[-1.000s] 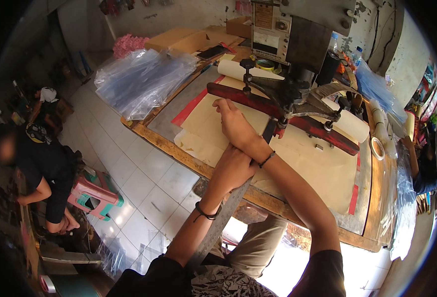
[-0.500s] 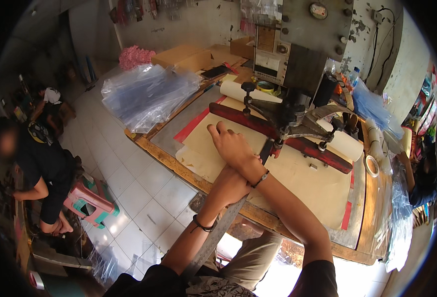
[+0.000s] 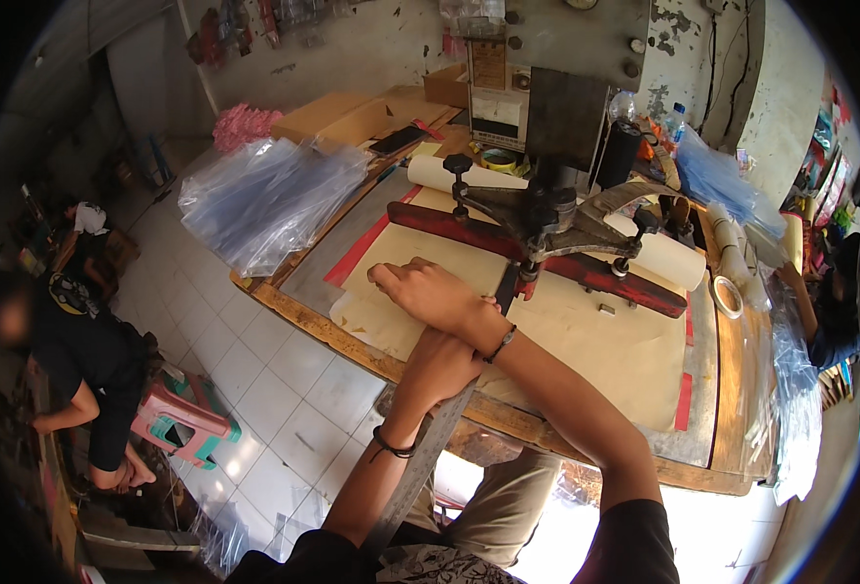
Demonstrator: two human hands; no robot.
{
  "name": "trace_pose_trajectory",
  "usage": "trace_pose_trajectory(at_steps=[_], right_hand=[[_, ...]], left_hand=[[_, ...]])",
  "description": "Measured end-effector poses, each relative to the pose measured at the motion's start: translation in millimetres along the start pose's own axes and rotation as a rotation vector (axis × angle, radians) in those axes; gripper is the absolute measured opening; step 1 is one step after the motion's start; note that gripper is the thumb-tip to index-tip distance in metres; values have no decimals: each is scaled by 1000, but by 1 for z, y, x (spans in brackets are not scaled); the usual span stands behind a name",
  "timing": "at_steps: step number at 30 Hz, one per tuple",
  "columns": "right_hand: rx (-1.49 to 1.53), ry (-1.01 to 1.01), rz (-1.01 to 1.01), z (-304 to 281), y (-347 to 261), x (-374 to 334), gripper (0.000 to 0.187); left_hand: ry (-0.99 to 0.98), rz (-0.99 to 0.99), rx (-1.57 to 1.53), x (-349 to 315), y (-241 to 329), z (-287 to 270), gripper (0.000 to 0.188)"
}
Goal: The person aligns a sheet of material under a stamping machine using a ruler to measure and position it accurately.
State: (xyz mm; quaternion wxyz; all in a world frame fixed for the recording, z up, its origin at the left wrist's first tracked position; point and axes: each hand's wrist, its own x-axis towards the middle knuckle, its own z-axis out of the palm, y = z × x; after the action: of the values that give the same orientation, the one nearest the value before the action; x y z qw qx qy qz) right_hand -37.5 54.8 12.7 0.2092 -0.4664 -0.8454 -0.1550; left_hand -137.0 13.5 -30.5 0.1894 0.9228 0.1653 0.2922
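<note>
Slanting forward-right, the bar (image 3: 428, 453) passes under the nearer left hand (image 3: 439, 370), its hold hidden; the half-curled right hand (image 3: 435, 297) seems empty.

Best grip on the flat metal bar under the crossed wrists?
Probably the bare grey stretch of the flat metal bar just below the left hand, coming from the person's side, fingers wrapped across its width. The bar is long and narrow and slants down from near the red beam toward the lap; higher up, the crossed wrists cover it.
</note>
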Motion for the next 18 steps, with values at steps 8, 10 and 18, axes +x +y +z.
trace_pose_trajectory(at_steps=[8,10,18], right_hand=[[71,-3,-57,-14,-5,0,30],[33,-15,-59,-18,2,2,31],[109,327,-236,-84,-28,2,33]], left_hand=[[-37,-13,-9,-3,1,-8,56],[-28,12,-13,7,1,-9,55],[-56,-137,-250,10,-5,8,55]])
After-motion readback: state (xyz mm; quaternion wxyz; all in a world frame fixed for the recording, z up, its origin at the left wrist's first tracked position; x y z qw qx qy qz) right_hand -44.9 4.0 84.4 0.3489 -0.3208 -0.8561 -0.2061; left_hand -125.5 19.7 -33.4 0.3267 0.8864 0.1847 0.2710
